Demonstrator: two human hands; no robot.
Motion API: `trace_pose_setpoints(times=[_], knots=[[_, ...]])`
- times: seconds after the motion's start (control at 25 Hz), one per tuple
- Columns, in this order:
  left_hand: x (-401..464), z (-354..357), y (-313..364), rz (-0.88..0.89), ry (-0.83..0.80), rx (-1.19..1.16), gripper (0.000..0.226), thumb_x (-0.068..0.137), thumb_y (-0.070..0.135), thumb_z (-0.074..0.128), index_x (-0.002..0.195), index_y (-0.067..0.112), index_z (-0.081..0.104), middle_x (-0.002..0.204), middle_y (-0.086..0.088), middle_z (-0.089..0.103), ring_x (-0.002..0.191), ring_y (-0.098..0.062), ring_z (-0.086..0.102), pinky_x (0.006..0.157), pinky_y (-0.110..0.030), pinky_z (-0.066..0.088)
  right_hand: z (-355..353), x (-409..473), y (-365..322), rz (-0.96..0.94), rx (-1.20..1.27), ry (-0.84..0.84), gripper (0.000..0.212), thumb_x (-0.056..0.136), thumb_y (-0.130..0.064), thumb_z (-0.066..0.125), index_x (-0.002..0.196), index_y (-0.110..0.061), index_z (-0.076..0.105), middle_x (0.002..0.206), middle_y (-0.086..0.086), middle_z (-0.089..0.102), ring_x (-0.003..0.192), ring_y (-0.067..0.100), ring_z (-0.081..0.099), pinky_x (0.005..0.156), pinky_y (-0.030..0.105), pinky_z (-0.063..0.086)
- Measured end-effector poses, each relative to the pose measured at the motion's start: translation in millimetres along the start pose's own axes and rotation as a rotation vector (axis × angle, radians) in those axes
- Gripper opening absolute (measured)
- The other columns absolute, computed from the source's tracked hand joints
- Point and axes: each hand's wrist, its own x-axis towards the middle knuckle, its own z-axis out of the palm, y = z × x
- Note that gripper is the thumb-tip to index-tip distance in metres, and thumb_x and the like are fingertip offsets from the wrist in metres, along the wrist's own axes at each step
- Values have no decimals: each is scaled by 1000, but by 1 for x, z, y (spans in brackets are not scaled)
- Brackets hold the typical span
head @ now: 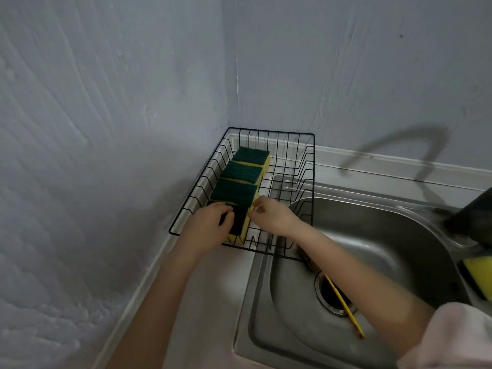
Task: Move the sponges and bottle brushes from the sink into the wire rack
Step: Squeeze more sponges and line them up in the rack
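A black wire rack [306, 166] stands in the corner left of the steel sink [372, 235]. Three green-topped yellow sponges [241, 170] lie in a row along its left side. A fourth sponge [239, 223] sits at the rack's near end, and my left hand [206, 227] grips its left side. My right hand [274, 215] touches its right edge with curled fingers. In the sink, a bottle brush with a thin yellow handle [344, 306] lies across the drain, its head mostly hidden under my right forearm.
Another yellow sponge [479, 275] sits on the sink's right rim under a dark object [476, 217]. Grey walls close in behind and to the left of the rack. A tap's shadow falls on the back wall.
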Motion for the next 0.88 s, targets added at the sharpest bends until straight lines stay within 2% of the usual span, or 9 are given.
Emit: trace_pose_setpoints(times=[0.12,0.24,0.36,0.48,0.6,0.88], knots=[[-6,3,12,24,13,-4,33,92,19,42,122,9,52,132,-9,55,118,-24,52,95,-32,41,-19,-18,2,-112,41,110,45,92,-21,47,136,-12,41,141,8,48,130,21,44,99,24,36],[-11,9,29,79,33,-3,35,92,18,43,124,9,49,131,-10,55,119,-24,51,98,-36,41,-37,-38,11,-162,39,200,48,90,-17,50,137,-13,40,146,6,42,133,20,40,103,24,32],[-15,18,49,137,56,-10,36,91,19,44,126,11,47,135,-9,51,120,-23,49,100,-36,40,-48,-53,30,-143,13,245,55,88,-18,54,140,-14,36,148,8,38,132,23,41,106,27,31],[-19,32,74,183,66,15,39,91,20,45,129,11,44,141,-12,43,128,-25,41,105,-38,35,-58,-73,55,-110,-28,246,58,87,-19,55,141,-15,34,149,8,37,138,23,33,111,28,26],[-22,48,100,237,51,53,42,90,22,47,130,12,42,143,-14,39,132,-25,36,108,-37,31,-67,-91,83,-61,-67,241,61,86,-22,57,141,-17,32,149,8,35,138,26,32,112,33,27],[-40,91,170,281,-37,32,46,89,25,47,133,17,37,146,-9,34,134,-24,30,110,-37,26,-104,-146,152,38,-85,282,63,85,-23,58,142,-16,31,149,10,36,137,27,32,111,32,27]])
